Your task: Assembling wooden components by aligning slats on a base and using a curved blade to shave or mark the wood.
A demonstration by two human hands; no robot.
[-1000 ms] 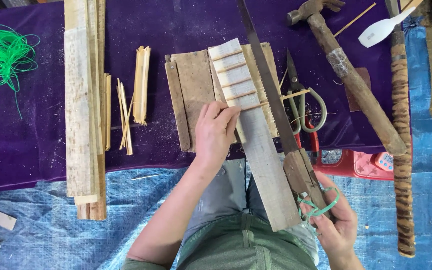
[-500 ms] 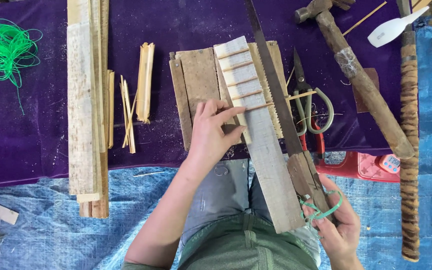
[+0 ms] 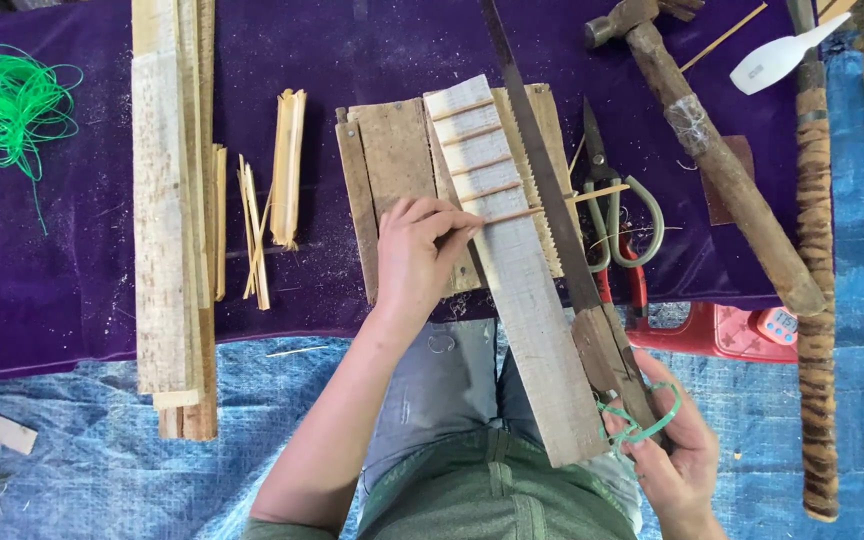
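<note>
My left hand (image 3: 414, 258) pinches a thin bamboo stick (image 3: 542, 207) laid across a pale wooden slat (image 3: 527, 300), which rests tilted on a brown wooden board (image 3: 392, 160). Several shorter sticks lie across the slat's upper end. My right hand (image 3: 674, 450) grips the wooden handle of a long saw (image 3: 542, 170), with a green cord looped around the handle. The saw blade runs along the slat's right edge, over the stick.
A purple cloth (image 3: 52, 280) covers the work surface. Long planks (image 3: 167, 220) and bamboo splints (image 3: 287, 165) lie left, green cord (image 3: 12, 105) far left. Shears (image 3: 617, 215), a hammer (image 3: 717, 165), a striped pole (image 3: 817, 300) and a white spoon (image 3: 777, 60) lie right.
My left hand has slid slightly up the slat and now pinches the long stick at the slat's left edge. The right hand and saw have shifted only slightly.
</note>
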